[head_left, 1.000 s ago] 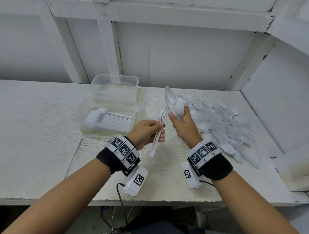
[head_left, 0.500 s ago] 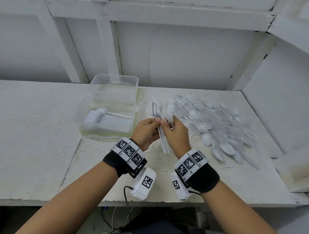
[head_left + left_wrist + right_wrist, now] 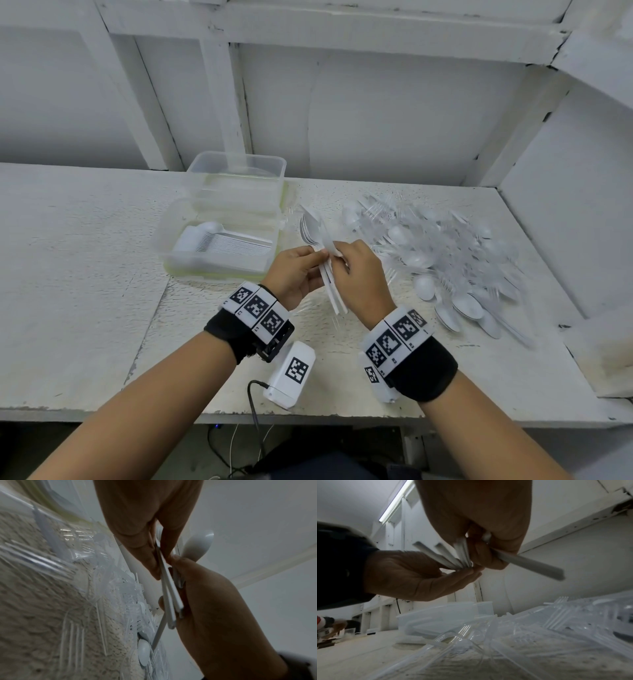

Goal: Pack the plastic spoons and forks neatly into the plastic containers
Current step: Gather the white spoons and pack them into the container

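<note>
Both hands hold a small bundle of white plastic spoons (image 3: 320, 240) above the table, just right of the containers. My left hand (image 3: 301, 263) pinches the handles (image 3: 450, 558) from the left. My right hand (image 3: 352, 263) grips the same bundle from the right, and one handle (image 3: 530, 563) sticks out sideways from its fingers. The spoon bowls (image 3: 197, 545) point away from me. A clear container (image 3: 171, 253) at the left holds a neat row of stacked white spoons (image 3: 222, 241). A loose pile of spoons and clear forks (image 3: 445, 260) lies to the right.
An empty clear container (image 3: 236, 171) stands behind the filled one, against the white wall. The worn white table (image 3: 68, 274) runs left and ends at a side wall on the right. Loose clear forks (image 3: 471, 635) lie under my hands.
The spoon bundle has come down from upright to nearly flat, bowls pointing away. Both hands moved forward and closer together, toward the containers.
</note>
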`<move>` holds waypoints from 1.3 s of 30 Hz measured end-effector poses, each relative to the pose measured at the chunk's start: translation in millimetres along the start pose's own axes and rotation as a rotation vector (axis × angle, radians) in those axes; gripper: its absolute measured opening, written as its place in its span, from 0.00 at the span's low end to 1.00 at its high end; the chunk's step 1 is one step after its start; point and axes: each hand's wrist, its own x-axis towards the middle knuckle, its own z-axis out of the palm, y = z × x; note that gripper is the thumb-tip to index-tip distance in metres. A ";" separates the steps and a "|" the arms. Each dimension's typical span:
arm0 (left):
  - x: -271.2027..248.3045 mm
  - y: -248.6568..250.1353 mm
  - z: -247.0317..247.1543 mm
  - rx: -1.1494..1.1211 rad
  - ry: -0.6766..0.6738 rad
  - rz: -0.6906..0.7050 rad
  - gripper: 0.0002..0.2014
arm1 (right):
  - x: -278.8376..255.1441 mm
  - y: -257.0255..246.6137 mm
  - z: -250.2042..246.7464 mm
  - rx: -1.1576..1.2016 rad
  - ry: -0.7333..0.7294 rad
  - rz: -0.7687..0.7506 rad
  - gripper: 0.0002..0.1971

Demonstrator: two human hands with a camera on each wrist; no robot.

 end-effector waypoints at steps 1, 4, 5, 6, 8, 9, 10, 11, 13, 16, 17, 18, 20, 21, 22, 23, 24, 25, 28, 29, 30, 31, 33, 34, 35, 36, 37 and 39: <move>-0.2 0.8 -0.3 -0.002 0.001 0.003 0.06 | -0.2 -1.0 0.2 0.014 0.019 0.000 0.16; 0.0 1.8 -1.7 -0.028 0.018 0.011 0.04 | -2.1 -0.7 -1.0 0.087 0.092 0.045 0.14; 0.5 2.1 -2.7 -0.035 0.028 0.013 0.04 | -3.4 -0.2 -1.4 0.118 0.099 0.056 0.14; 0.6 2.4 -3.5 -0.040 0.034 0.015 0.04 | -4.9 -0.3 -2.0 0.155 0.089 0.058 0.15; 1.0 2.5 -4.9 -0.050 0.040 0.021 0.04 | -7.5 -0.2 -2.3 0.208 0.039 0.061 0.14; 1.0 2.4 -5.1 -0.055 0.039 0.023 0.05 | -8.2 0.3 -1.5 0.217 0.014 0.063 0.14; 0.6 2.3 -5.2 -0.058 0.036 0.026 0.05 | -8.2 0.6 -0.7 0.218 -0.003 0.060 0.13; 0.4 2.1 -5.2 -0.058 0.032 0.028 0.06 | -7.7 1.8 0.6 0.208 -0.007 0.050 0.13; -0.2 1.7 -4.8 -0.044 0.023 0.034 0.06 | -6.3 3.8 2.9 0.158 0.004 0.022 0.13; -0.8 2.0 -4.2 -0.011 0.021 0.045 0.05 | -6.2 4.7 3.5 0.092 0.003 0.002 0.16; -0.9 2.6 -4.0 0.003 0.020 0.048 0.05 | -6.1 4.8 3.5 0.072 -0.007 -0.001 0.18; -1.1 3.4 -4.1 0.016 0.017 0.049 0.05 | -6.4 4.0 2.5 0.054 -0.020 -0.002 0.19; -1.0 4.4 -5.0 0.042 0.010 0.047 0.05 | -7.3 0.4 -1.1 0.022 -0.069 -0.008 0.20; -0.8 4.6 -5.8 0.056 0.011 0.046 0.05 | -7.9 -2.0 -3.2 0.004 -0.102 -0.010 0.21; -1.0 4.8 -6.4 0.069 0.009 0.046 0.05 | -8.5 -4.4 -5.2 -0.007 -0.136 -0.007 0.21; -1.0 4.8 -7.1 0.078 0.006 0.048 0.04 | -8.8 -6.1 -6.8 0.001 -0.163 0.003 0.20; -1.2 4.7 -7.5 0.080 0.000 0.049 0.04 | -8.7 -7.5 -8.0 0.037 -0.174 0.025 0.19; -1.7 4.7 -7.9 0.081 -0.004 0.050 0.04 | -8.2 -9.0 -8.8 0.105 -0.167 0.050 0.17; -1.7 3.2 -9.1 0.073 0.013 0.042 0.04 | -1.8 -11.0 -11.3 0.224 -0.045 0.061 0.04; -1.6 2.5 -9.5 0.072 0.020 0.040 0.04 | 1.6 -10.5 -12.3 0.203 0.002 0.053 0.01; -1.7 1.8 -9.4 0.072 0.021 0.044 0.03 | 4.7 -9.5 -12.6 0.175 0.037 0.051 0.01; -1.9 1.3 -8.9 0.077 0.017 0.051 0.02 | 7.9 -8.5 -12.4 0.150 0.069 0.048 0.03; -2.7 1.4 -6.9 0.099 -0.003 0.064 0.02 | 13.2 -6.7 -9.6 0.132 0.133 0.046 0.03; -3.2 1.8 -5.8 0.109 -0.015 0.069 0.03 | 15.3 -6.7 -7.6 0.146 0.148 0.053 0.03; -3.8 2.3 -4.8 0.114 -0.023 0.074 0.05 | 16.7 -7.6 -5.7 0.175 0.149 0.067 0.04; -3.7 3.0 -4.2 0.116 -0.027 0.079 0.07 | 17.7 -8.6 -3.6 0.214 0.135 0.087 0.05; -3.4 3.8 -4.1 0.124 -0.028 0.085 0.08 | 18.4 -10.6 -2.1 0.252 0.117 0.102 0.06; -2.7 5.6 -5.2 0.136 -0.026 0.094 0.07 | 18.9 -14.5 1.4 0.296 0.092 0.114 0.09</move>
